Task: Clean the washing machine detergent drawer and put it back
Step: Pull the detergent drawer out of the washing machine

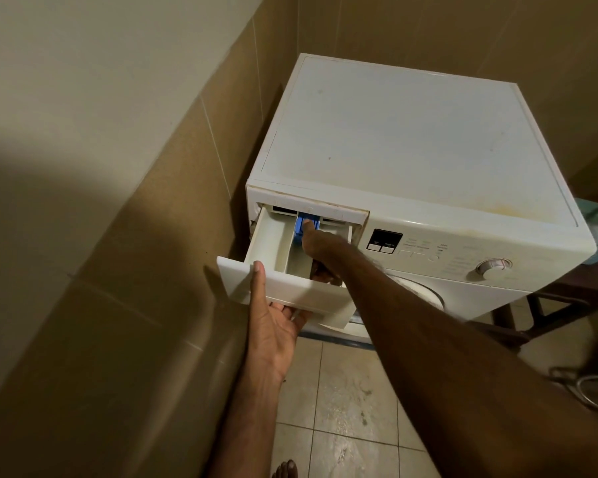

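1. The white front-loading washing machine (428, 139) stands in a tiled corner; its white plastic detergent drawer (283, 267) is pulled well out at the machine's 7 o'clock corner.
2. The left hand (273, 326) grips the drawer's front panel from below, thumb laid over the top edge, fingers curled under.
3. The right hand (320, 248) reaches into the drawer, one finger pressing the small blue plastic tab (306, 224) at the drawer's 12 o'clock end; the other fingers look curled, though shadow hides them.
4. A round white dial (493, 268) sits at the panel's 3 o'clock side.
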{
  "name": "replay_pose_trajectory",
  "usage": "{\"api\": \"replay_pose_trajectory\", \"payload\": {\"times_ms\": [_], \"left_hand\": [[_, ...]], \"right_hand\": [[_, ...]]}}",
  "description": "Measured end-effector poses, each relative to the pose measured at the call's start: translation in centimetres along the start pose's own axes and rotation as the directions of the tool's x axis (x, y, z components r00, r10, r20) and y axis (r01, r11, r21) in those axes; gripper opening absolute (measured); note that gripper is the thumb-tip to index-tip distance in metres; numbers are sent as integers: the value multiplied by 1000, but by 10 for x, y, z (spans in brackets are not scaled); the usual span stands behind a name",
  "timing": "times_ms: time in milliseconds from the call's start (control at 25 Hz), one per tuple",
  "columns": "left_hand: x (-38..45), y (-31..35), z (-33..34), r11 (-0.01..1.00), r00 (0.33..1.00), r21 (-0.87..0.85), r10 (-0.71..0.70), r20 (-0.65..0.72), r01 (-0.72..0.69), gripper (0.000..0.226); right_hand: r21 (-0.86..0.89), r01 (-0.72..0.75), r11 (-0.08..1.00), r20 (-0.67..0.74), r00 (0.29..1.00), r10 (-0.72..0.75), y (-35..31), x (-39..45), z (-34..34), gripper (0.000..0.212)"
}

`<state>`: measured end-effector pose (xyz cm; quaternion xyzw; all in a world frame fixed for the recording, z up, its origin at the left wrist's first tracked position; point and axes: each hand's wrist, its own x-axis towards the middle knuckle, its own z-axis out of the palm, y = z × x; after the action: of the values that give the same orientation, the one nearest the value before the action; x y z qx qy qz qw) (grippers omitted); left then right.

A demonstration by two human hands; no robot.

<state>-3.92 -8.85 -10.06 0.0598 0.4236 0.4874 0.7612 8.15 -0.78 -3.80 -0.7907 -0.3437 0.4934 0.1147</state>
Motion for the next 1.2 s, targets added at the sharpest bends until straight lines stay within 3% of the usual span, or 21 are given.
{"api": "replay_pose_trajectory", "payload": {"times_ms": [200, 320, 800, 1040, 1200], "left_hand": [[4, 1, 8, 995, 996, 81, -53, -66, 59, 85], [6, 0, 11, 988, 991, 137, -57, -123, 74, 76], [-45, -6, -13, 984, 971, 128, -93, -221, 124, 62], [-80, -11, -14, 985, 984, 147, -60, -167, 85, 70], [-107, -24, 6, 975, 984, 176, -109, -144, 134, 41]], "right_hand": [[151, -132, 980, 40, 991, 127, -2, 19, -3, 62], [160, -121, 980, 29, 993, 118, -1, 28, -2, 60], [-82, -22, 996, -26, 999, 20, 31, -24, 27, 62], [-190, -18, 982, -84, 996, 1, 51, -58, 23, 82], [-175, 61, 983, -88, 993, -77, 79, -99, -14, 87]]}}
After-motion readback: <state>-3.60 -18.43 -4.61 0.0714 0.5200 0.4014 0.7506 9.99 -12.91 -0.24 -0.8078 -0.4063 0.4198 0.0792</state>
